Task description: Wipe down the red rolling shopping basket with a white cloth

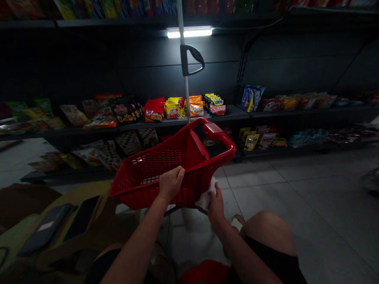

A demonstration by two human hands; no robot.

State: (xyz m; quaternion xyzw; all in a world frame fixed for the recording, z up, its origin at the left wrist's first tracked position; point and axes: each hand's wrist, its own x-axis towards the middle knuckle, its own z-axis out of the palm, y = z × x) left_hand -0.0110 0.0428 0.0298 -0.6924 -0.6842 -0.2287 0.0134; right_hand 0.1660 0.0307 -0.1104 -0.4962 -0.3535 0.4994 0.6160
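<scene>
A red plastic shopping cart stands in front of me, its handle toward the right. My left hand is closed over the near rim of its basket. Low at the basket's right end, my right hand grips a crumpled white cloth or wipe against the cart's side. The fingertips of the right hand are partly hidden behind the cloth. Behind the cart rises a thin pole with a dark grip on it.
Dark store shelves with several snack packets run across the back under a lit tube. At lower left, a round stool or table holds a dark phone and a dark pouch. Pale tiles cover the floor.
</scene>
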